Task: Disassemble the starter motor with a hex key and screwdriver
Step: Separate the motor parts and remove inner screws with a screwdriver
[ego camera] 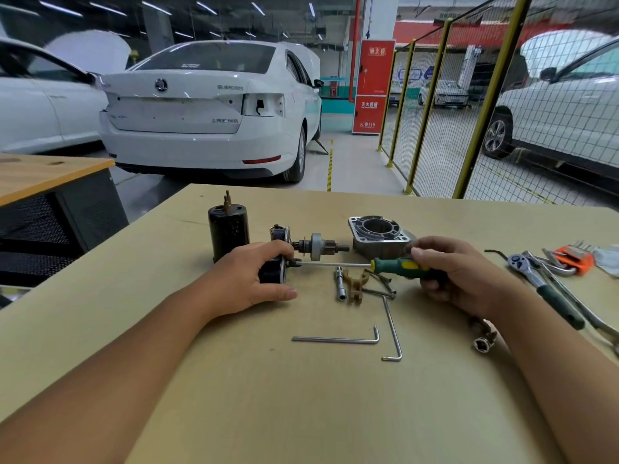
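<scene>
My left hand [254, 276] grips a small black starter motor part [273, 271] lying on the wooden table [301, 396]. My right hand [459, 272] holds a green and yellow screwdriver [398, 264] level, its shaft reaching left to the face of that part. Just behind stand the black motor housing [228, 229], upright, the armature shaft with its pinion gear [316, 246], and the grey aluminium nose housing [378, 234]. Two hex keys [338, 339] [392, 329] lie on the table in front of my hands.
A small socket extension [340, 283], a tan plastic fork [356, 286] and loose bolts [382, 283] lie under the screwdriver. A ratchet wrench [542, 289], an orange hex key set [574, 259] and a socket [484, 343] lie at right. White cars and a wire fence [445, 112] stand beyond.
</scene>
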`<state>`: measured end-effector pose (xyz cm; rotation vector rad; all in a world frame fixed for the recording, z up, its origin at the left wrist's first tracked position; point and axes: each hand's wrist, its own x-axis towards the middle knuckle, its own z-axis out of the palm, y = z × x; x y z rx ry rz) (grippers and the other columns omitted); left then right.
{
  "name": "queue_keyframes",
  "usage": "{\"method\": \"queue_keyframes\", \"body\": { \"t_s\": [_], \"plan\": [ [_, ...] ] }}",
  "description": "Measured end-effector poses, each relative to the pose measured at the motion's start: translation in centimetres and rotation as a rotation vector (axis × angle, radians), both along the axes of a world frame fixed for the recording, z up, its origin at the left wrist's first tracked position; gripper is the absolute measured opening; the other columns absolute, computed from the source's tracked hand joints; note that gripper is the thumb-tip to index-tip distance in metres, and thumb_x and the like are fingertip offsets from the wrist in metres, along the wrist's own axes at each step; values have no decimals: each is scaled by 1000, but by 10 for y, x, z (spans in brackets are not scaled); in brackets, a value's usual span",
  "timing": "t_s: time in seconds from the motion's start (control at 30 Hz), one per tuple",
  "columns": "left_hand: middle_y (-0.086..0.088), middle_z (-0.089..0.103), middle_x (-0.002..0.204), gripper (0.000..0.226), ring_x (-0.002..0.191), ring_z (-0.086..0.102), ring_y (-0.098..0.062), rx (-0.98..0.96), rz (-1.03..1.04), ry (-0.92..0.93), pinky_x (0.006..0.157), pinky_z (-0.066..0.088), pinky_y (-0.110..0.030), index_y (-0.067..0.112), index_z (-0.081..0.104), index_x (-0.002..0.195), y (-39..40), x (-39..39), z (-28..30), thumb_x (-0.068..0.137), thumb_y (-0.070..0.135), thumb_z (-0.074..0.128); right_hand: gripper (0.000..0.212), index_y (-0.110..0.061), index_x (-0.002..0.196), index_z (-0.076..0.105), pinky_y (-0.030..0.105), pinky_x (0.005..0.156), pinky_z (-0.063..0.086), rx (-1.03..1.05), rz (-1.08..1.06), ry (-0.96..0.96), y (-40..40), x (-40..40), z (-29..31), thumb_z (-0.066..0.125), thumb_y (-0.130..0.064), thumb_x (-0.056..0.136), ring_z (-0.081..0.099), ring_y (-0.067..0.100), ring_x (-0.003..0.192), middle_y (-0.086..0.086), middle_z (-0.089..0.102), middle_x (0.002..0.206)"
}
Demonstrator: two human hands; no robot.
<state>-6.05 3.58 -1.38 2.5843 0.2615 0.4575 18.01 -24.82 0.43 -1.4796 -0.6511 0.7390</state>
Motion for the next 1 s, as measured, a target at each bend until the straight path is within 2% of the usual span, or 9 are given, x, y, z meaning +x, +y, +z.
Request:
{"method": "queue_keyframes", "body": {
  "t_s": [0.07,0.13,0.3,0.43,0.57,0.7,0.77,0.87,1.0],
  "plan": [
    [32,56,111,52,105,54,6,1,-2,-4,94,51,-34,65,49,111,0,0,0,65,80,68,36,-9,109,69,28,52,46,100,2,52,0,0,-2,77,-8,73,51,19,62,15,62,102],
    [33,57,111,51,105,55,6,8,0,-8,94,51,-35,64,49,111,0,0,-1,66,78,68,36,-13,106,71,27,53,47,151,-2,76,2,0,-3,78,-6,72,51,18,64,15,60,103],
    [29,58,113,50,106,56,1,9,18,9,95,52,-39,62,49,113,0,1,-1,68,75,67,40,-18,112,70,24,41,38,-113,-40,-42,2,-1,1,62,-52,91,47,15,52,20,70,89],
    [26,58,113,51,102,57,-1,5,26,24,92,53,-39,60,48,116,-1,0,0,69,72,66,36,-9,112,68,25,43,38,-15,17,-14,0,2,-1,74,-28,82,44,18,54,18,65,87],
    [18,59,117,64,97,58,-1,-8,54,30,84,50,-34,66,40,123,-4,0,1,66,72,67,40,-13,107,70,24,45,40,94,7,58,1,0,-2,80,-8,69,45,17,60,13,61,96],
    [16,59,115,80,97,58,-1,-16,76,13,81,48,-30,71,30,134,-6,-1,1,65,68,71,40,-12,111,68,20,38,32,-74,-25,-42,4,1,-2,68,-44,88,44,15,50,20,68,91],
    [13,59,117,82,99,58,-1,-11,74,16,83,48,-31,73,29,135,-5,0,0,66,67,72,39,-14,107,70,20,38,32,-115,-32,-56,2,3,-2,65,-49,91,43,15,47,21,69,82],
    [16,59,121,71,103,57,0,-3,69,31,85,47,-31,72,35,128,-2,0,-1,66,71,70,31,-13,104,71,23,41,37,-32,28,-27,0,7,-4,77,-31,80,45,16,52,16,68,84],
    [32,57,113,54,102,56,4,14,49,36,85,48,-32,66,45,116,-1,1,-1,67,74,67,39,-15,103,71,24,46,43,92,9,48,3,6,-7,82,-7,66,48,15,59,8,63,91]
  ]
}}
